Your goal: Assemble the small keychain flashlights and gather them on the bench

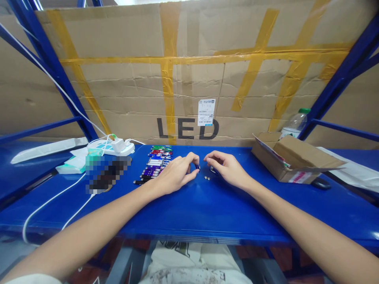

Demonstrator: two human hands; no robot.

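Note:
My left hand curves thumb and forefinger around a short, shiny blue piece. Just to its right, my right hand is closed, fingertips bent toward the left hand. A dark blue piece with a silvery clip shows under those fingers, its far part hidden. Two small silvery button cells lie on the blue tabletop between the hands. Left of my left hand is a row of slim pen-like tubes in green, red, blue, white, purple and black, with metal keychain clips at their right ends.
At right stands an open cardboard box, with a dark object beside it and a green-capped bottle behind. A power strip, white cables and a tissue pack lie left. A large cardboard panel closes off the back.

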